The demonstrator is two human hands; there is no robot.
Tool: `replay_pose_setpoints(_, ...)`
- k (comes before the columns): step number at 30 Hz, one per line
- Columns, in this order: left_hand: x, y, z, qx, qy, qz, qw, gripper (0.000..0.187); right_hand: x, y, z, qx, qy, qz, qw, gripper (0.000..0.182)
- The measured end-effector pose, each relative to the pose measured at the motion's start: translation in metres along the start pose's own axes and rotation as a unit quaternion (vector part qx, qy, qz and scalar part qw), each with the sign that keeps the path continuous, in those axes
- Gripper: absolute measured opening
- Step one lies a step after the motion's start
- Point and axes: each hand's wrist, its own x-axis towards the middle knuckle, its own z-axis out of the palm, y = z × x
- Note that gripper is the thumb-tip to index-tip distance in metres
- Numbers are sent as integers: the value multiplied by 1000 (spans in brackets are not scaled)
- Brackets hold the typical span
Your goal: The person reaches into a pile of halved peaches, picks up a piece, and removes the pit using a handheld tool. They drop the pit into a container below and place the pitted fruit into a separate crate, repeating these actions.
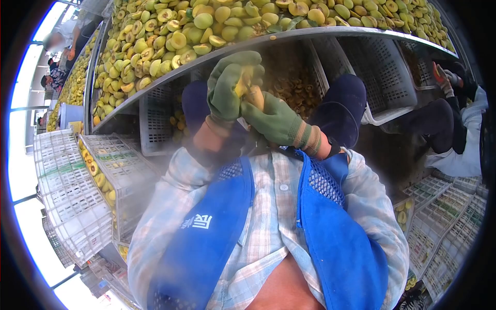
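Observation:
My left hand (225,87), in a green glove, is raised in front of the metal table edge, its fingers curled round a yellow piece of fruit (244,83). Just beside it, my right hand (276,120), also gloved in green, is closed with its thumb against a rounded orange-brown object (254,98). Whether that object is fruit or a tool handle, I cannot tell. The two hands meet over my lap. Beyond them, halved green-yellow fruits (178,40) are heaped on the table (170,75). Brownish fruit pieces (297,93) lie below, between my knees.
White crates (72,191) holding some fruit stand at the left. A grey crate (380,72) is under the table at the right. Another person's gloved hand (448,82) is at the far right; more people are at the upper left. More crates (444,222) stand lower right.

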Motion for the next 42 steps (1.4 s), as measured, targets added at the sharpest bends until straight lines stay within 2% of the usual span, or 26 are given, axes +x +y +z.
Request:
replay_pose_setpoints(4, 3, -9, -9, -17, -4, -55, 998, 39, 3, 14, -7, -124, 16, -17, 992, 40)
replay_pose_setpoints(7, 3, -2, -8, 81, -42, -77, 993, 47, -2, 4, -12, -97, -16, -22, 995, 54)
replay_pose_setpoints(10, 6, 5, -9, 31, -45, -183, 982, 43, -5, 0, -15, -133, -32, -15, 991, 54)
replay_pose_setpoints(13, 9, 3, -13, 40, -94, -170, 980, 36, 2, 24, -19, -215, -36, -61, 974, 54)
replay_pose_setpoints(14, 13, 4, -15, 111, -148, -155, 970, 35, 2, 22, -19, -220, -34, -58, 973, 53)
replay_pose_setpoints(16, 21, 6, -19, 250, -251, -123, 927, 31, -3, 12, -17, -164, -21, 7, 986, 51)
replay_pose_setpoints(19, 23, 0, -19, 73, -156, -205, 963, 36, 1, 12, -19, -91, -20, 20, 995, 44)
replay_pose_setpoints(22, 13, 14, 6, 65, -90, -147, 983, 44, -2, 2, -34, 84, -113, 82, 987, 39)
replay_pose_setpoints(23, 9, 12, 2, 39, -104, -145, 983, 49, -2, 1, -33, 62, -118, 90, 987, 39)
replay_pose_setpoints(25, 10, 7, -6, 172, -148, -90, 970, 47, -3, 1, -31, 21, -127, 107, 986, 38)
replay_pose_setpoints(26, 12, 6, -9, 237, -169, -61, 955, 46, -3, 1, -29, -8, -105, 83, 991, 37)
replay_pose_setpoints(28, 18, 3, -16, 193, -199, -110, 954, 43, -2, 0, -23, -68, -60, 37, 995, 37)
replay_pose_setpoints(30, 21, -3, -22, 112, -203, -189, 954, 42, -3, -2, -23, -64, -63, 65, 994, 36)
replay_pose_setpoints(31, 20, -5, -23, 99, -189, -190, 958, 42, -4, -4, -23, -61, -63, 79, 993, 36)
replay_pose_setpoints(34, 17, -11, -21, 63, -146, -194, 968, 42, -8, -15, -28, -3, -105, 154, 982, 34)
replay_pose_setpoints(39, 15, -22, -20, 47, -86, -205, 974, 39, -6, -4, -26, 142, -118, 185, 965, 35)
replay_pose_setpoints(42, 11, -20, -13, 119, -75, -132, 981, 39, -3, 12, -21, 240, -135, 160, 948, 35)
